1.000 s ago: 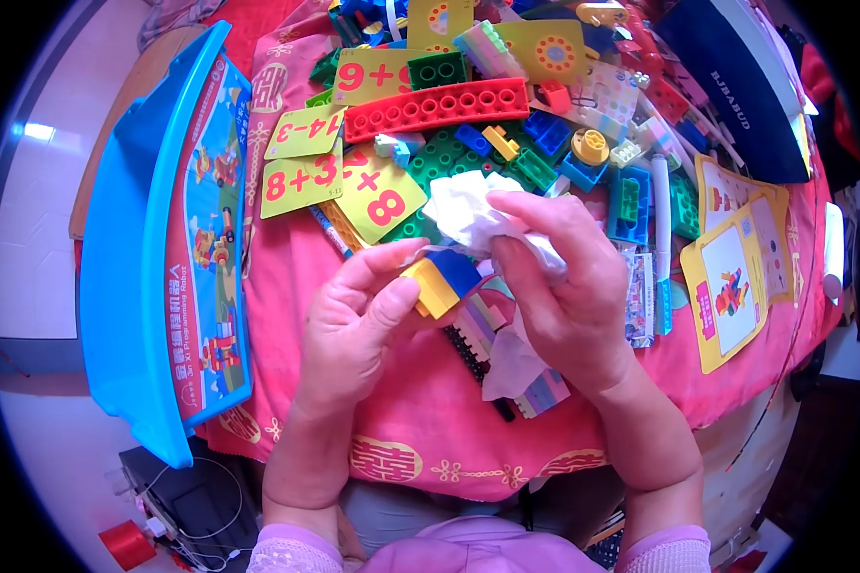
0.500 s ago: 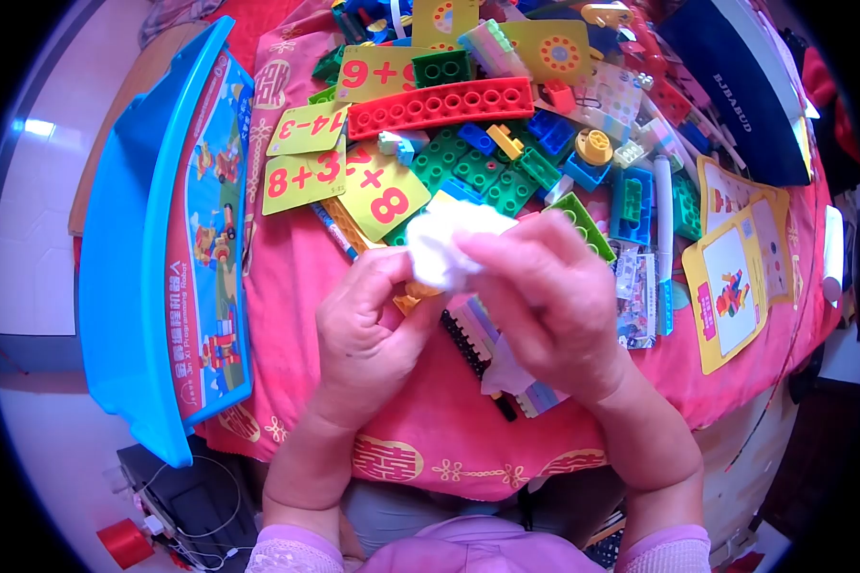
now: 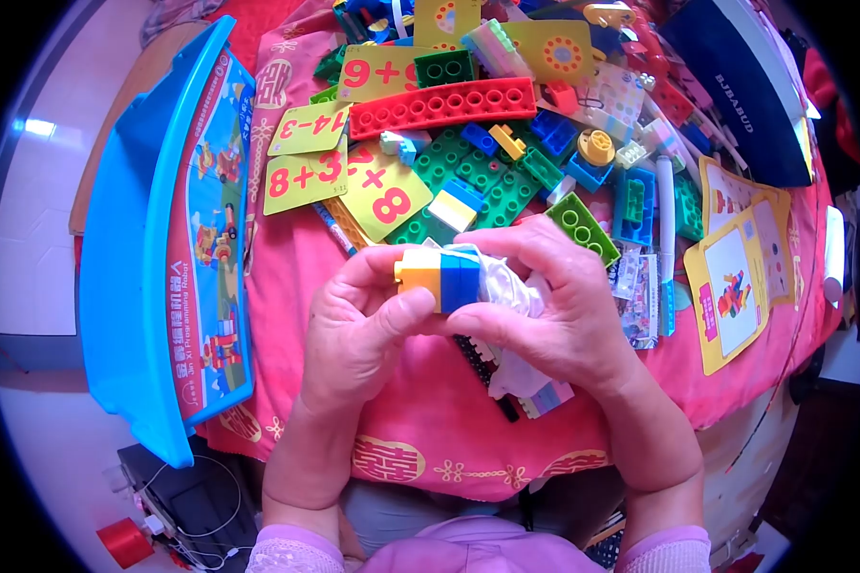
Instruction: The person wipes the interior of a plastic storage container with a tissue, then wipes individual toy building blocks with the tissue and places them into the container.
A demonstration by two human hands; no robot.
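Observation:
Between both hands is a yellow and blue block piece (image 3: 440, 277). My left hand (image 3: 358, 320) is closed on its yellow end, with thumb in front and fingers behind. Crumpled white tissue (image 3: 511, 286) sits in my right hand (image 3: 559, 310), whose fingers are closed around it against the blue end. Just beyond the hands, a small yellow, white and blue block (image 3: 455, 205) rests by the green baseplate (image 3: 487, 181). A lime green brick (image 3: 583, 229) lies behind my right hand. Below the hands are a black strip and pale lilac blocks (image 3: 549, 396), partly covered by tissue.
A blue tray (image 3: 129, 258) stands on its side at the left. Yellow number cards (image 3: 304, 177) and a long red brick (image 3: 444, 108) lie among many loose blocks. Yellow picture cards (image 3: 731, 286) and a dark blue box (image 3: 736, 91) are at the right.
The tissue has moved from above the piece to its right, blue end. The piece now shows level between the hands. The small block and lime brick behind them have come into clear view.

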